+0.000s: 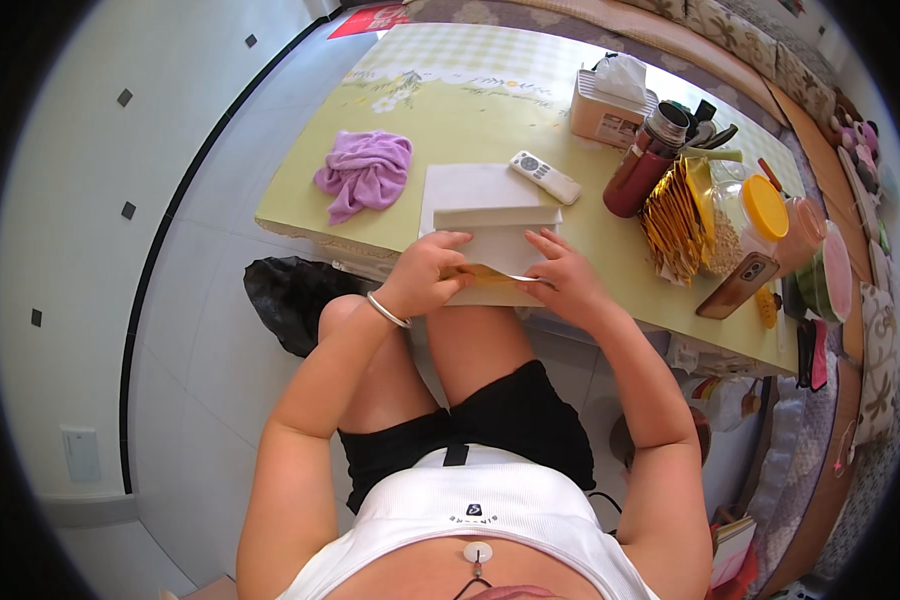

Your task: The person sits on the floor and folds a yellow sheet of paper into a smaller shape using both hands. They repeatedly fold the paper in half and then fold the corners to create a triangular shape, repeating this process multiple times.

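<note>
A white sheet of paper (498,243) with a raised fold across it lies at the table's near edge. A gold-brown strip (486,272) shows along its near edge; whether it is the sheet's underside or a separate piece, I cannot tell. At the left end, my left hand (426,274) is closed, thumb and fingers pinching the edge. My right hand (570,278) grips the right end with its thumb below and its fingers bent over the top. Another flat white surface (467,180) spreads beyond the fold, with a white remote control (545,177) at its right corner.
A purple cloth (366,172) lies crumpled on the left. To the right stand a tissue box (602,112), a maroon thermos (638,172), gold packets (674,222), a yellow-lidded jar (755,215) and a leaning phone (738,286). A black bag (295,300) hangs below the table's left side.
</note>
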`<action>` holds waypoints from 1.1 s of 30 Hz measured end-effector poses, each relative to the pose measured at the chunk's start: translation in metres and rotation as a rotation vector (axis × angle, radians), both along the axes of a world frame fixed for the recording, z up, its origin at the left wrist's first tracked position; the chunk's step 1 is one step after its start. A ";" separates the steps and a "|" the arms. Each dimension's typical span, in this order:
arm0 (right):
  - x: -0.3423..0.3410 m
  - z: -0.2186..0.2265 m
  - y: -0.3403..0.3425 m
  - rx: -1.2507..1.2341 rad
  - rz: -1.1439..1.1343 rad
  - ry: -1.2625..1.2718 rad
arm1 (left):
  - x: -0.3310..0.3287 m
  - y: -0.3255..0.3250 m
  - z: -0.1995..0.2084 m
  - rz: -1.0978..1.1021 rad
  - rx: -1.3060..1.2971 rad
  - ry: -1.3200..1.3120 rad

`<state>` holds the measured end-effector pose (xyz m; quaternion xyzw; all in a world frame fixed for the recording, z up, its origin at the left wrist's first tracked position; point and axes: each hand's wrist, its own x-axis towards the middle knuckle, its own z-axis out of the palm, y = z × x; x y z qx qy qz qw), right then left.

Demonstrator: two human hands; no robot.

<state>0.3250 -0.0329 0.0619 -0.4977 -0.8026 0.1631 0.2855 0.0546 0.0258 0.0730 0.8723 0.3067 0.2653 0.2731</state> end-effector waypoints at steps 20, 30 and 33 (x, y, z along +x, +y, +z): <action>0.025 -0.026 0.049 -0.216 -0.209 0.389 | -0.005 0.014 -0.028 0.259 -0.132 -0.114; -0.015 -0.027 0.062 0.027 -0.629 -0.015 | 0.020 0.019 -0.031 0.604 0.343 0.133; -0.017 -0.031 0.063 0.068 -0.638 -0.043 | 0.027 0.008 -0.015 0.454 0.523 0.121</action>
